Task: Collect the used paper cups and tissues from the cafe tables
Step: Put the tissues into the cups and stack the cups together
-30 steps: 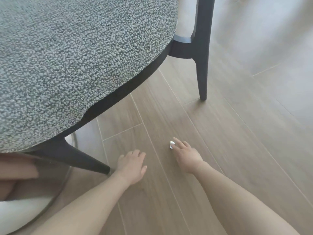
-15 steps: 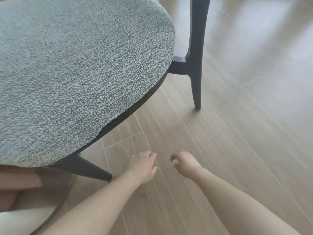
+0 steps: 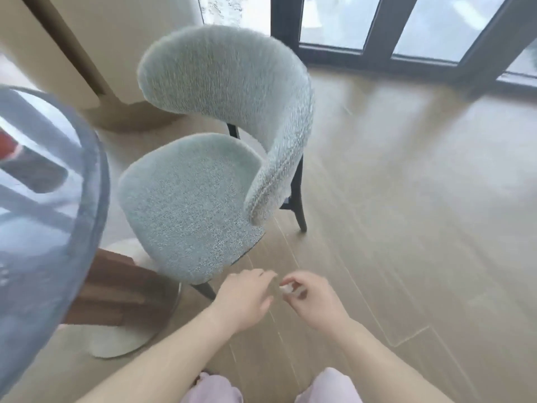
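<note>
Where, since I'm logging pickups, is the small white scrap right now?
In the head view, low centre: the white scrap is pinched by the right hand, beside the left hand, above the wood floor in front of the chair.

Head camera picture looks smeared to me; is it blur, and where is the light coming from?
Head view: motion blur streaks the chair back and the glass table rim; the wide lens bends the window frames; daylight from them glares pale on the floor; the white scrap pinched by the right hand is too blurred to identify.
</note>
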`<state>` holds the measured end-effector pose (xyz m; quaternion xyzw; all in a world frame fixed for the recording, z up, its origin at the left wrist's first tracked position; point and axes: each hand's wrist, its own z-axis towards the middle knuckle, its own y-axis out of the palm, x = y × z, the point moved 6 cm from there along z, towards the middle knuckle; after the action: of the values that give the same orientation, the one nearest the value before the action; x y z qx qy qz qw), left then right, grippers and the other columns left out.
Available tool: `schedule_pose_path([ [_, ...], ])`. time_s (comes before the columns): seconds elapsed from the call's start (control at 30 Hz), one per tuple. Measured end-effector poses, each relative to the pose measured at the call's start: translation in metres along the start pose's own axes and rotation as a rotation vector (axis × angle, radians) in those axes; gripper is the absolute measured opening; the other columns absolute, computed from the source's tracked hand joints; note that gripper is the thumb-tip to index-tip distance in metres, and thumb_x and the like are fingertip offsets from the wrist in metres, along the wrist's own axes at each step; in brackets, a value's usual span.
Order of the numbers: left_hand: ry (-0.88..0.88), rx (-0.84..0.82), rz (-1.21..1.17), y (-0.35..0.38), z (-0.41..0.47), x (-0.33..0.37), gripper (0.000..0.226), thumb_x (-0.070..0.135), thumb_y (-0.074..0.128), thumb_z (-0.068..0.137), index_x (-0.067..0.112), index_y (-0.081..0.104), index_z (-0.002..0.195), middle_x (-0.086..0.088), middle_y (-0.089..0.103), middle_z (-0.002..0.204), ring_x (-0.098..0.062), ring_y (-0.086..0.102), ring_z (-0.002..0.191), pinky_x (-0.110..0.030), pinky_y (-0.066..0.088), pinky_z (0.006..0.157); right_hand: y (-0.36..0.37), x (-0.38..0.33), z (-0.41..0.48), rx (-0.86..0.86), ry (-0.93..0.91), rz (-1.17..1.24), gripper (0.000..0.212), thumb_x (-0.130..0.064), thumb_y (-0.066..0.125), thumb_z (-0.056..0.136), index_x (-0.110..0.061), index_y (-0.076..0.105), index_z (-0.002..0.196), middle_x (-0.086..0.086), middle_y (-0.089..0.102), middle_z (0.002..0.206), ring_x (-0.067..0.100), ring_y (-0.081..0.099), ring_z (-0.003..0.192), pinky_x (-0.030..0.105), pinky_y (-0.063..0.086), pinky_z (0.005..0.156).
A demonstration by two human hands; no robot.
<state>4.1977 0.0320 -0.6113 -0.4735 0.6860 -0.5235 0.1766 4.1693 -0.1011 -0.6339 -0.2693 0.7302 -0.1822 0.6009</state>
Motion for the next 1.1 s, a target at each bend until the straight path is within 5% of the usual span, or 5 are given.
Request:
schedule_pose_path([
  [0.37,-0.284,0.374,-0.331,-0.249,-0.166,-0.019,0.030,0.029,0.056,0.086,0.031,0.055,0.116,0.016,0.062,0.111,-0.007,0.055,0.105,-0.022,0.040,0.089,-0.091,-0.293,-0.013,-0.131,-0.406,0.014,0.026,-0.002,0.061,0.077,-0.024,0.067,0.091,-0.011,0.061,0.087,-0.004,0.053,0.074,0.015,0.048,0.066],
  [0.5,-0.470,0.542,-0.421,-0.261,-0.218,-0.061,0.023,0.030,0.057,0.086,0.033,0.057,0.108,0.018,0.065,0.101,-0.007,0.059,0.095,-0.023,0.043,0.078,-0.055,-0.359,-0.002,-0.236,-0.496,-0.041,0.023,-0.004,0.062,0.079,-0.021,0.068,0.093,-0.004,0.066,0.090,0.009,0.058,0.072,0.025,0.051,0.070],
  [0.77,-0.715,0.703,-0.499,-0.263,-0.308,-0.189,0.014,0.035,0.057,0.084,0.036,0.057,0.097,0.026,0.056,0.076,-0.003,0.058,0.076,-0.026,0.045,0.065,0.054,-0.477,0.022,-0.366,-0.648,0.014,0.019,-0.003,0.063,0.080,-0.016,0.068,0.092,-0.010,0.069,0.084,-0.002,0.058,0.074,0.005,0.044,0.066],
  [0.9,-0.763,0.770,-0.500,-0.263,-0.338,-0.246,0.015,0.036,0.059,0.083,0.038,0.055,0.098,0.022,0.065,0.090,-0.003,0.060,0.082,-0.027,0.047,0.070,0.113,-0.514,0.040,-0.386,-0.628,0.027,0.021,-0.005,0.062,0.081,-0.020,0.068,0.093,-0.011,0.069,0.084,0.002,0.062,0.077,0.013,0.049,0.070],
  [1.1,-0.820,0.657,-0.447,-0.250,-0.347,-0.308,0.010,0.031,0.059,0.081,0.034,0.059,0.091,0.018,0.051,0.076,-0.010,0.058,0.089,-0.023,0.036,0.065,0.172,-0.529,0.061,-0.469,-0.604,-0.119,0.031,0.001,0.059,0.076,-0.021,0.069,0.096,-0.005,0.069,0.097,0.014,0.062,0.089,0.029,0.050,0.080],
])
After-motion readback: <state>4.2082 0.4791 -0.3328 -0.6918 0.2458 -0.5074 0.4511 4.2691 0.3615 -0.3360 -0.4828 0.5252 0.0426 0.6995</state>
